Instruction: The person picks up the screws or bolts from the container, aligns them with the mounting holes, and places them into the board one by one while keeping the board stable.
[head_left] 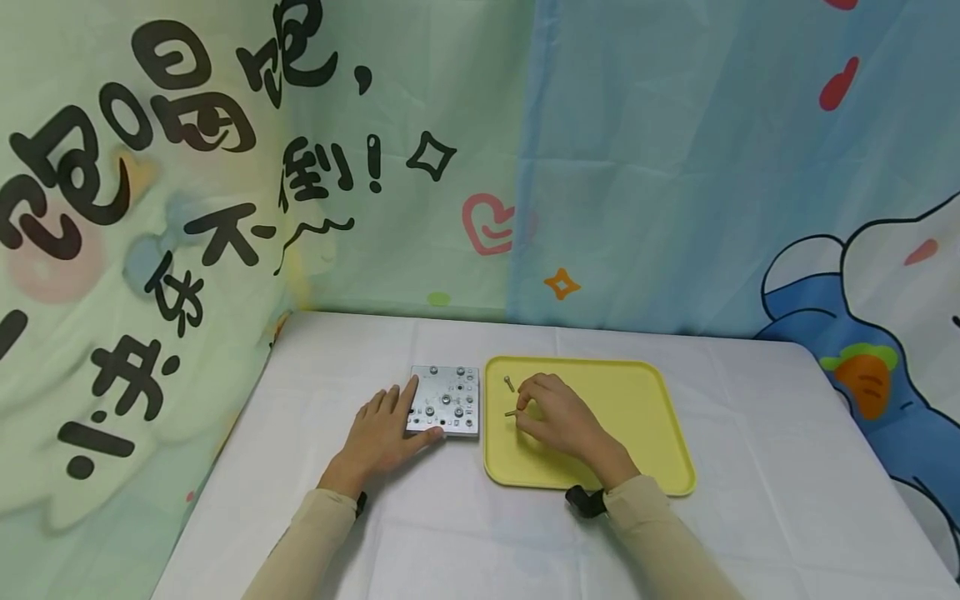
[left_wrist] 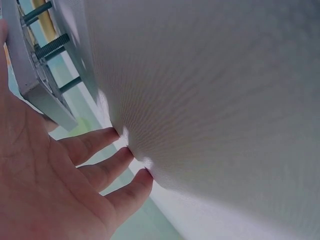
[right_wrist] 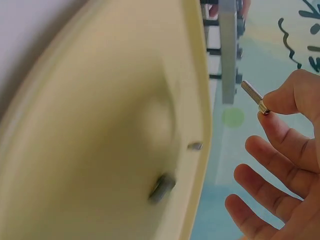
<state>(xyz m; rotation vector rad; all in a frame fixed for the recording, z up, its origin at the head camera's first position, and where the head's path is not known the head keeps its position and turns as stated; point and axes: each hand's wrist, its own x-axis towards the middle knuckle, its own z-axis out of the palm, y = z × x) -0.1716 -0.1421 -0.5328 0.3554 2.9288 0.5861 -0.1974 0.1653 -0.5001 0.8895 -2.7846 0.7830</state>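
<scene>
A silver metal plate [head_left: 462, 385] with several bolts through it lies left of the tray, its threaded shanks [left_wrist: 52, 47] jutting from the underside. My left hand [head_left: 381, 437] rests against it, index finger along the left edge and thumb at the near edge. Its other fingers touch the white cloth in the left wrist view. Over the yellow tray, my right hand [head_left: 558, 421] pinches a small silver screw [right_wrist: 252, 92] by its head between thumb and index finger, shank pointing toward the plate. The other right fingers are spread. Another screw [head_left: 509, 383] lies in the tray beyond that hand.
The yellow tray [head_left: 637, 417] sits right of the plate on a white-covered table [head_left: 757, 450]. A blurred dark piece [right_wrist: 162, 187] lies in the tray in the right wrist view. Printed curtains [head_left: 637, 208] hang behind and to the left.
</scene>
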